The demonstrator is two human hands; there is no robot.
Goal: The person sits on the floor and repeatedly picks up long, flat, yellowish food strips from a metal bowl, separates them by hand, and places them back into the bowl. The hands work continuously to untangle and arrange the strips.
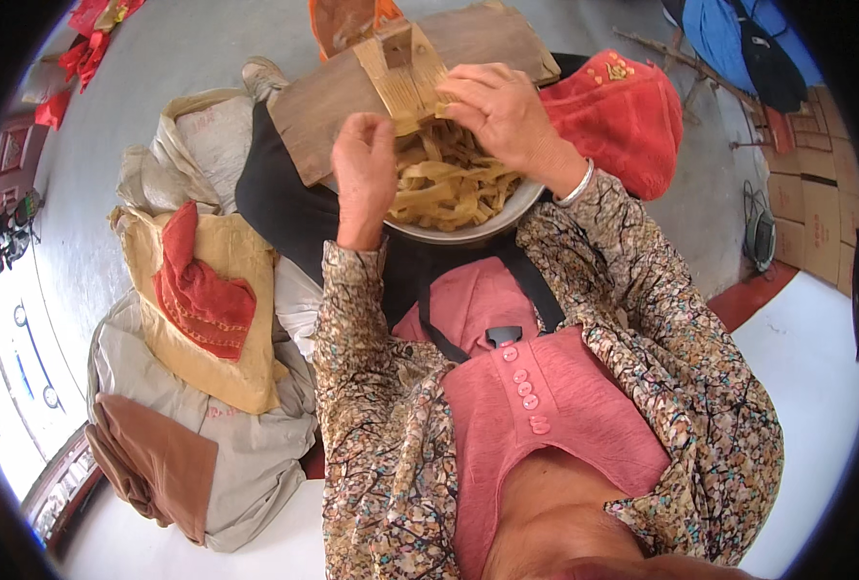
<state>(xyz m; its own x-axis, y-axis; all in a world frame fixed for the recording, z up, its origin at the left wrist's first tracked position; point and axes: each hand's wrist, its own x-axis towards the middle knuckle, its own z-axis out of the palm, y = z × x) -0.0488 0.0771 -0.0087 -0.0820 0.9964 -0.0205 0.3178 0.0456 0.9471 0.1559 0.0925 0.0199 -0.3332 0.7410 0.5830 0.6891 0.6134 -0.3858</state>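
Note:
My left hand is at the near edge of a wooden board, fingers curled together; what they may hold is hidden. My right hand pinches a flat yellowish-brown strip at the near end of a grooved wooden piece. That piece lies across the board and has a small upright block on top. Below both hands, a round metal basin holds a tangled heap of similar strips. The board rests over the basin's far side.
A red cloth lies right of the basin. To the left are pale sacks, a yellow sack with a red towel, and a brown cloth. An orange bag stands behind the board; cardboard boxes are stacked far right.

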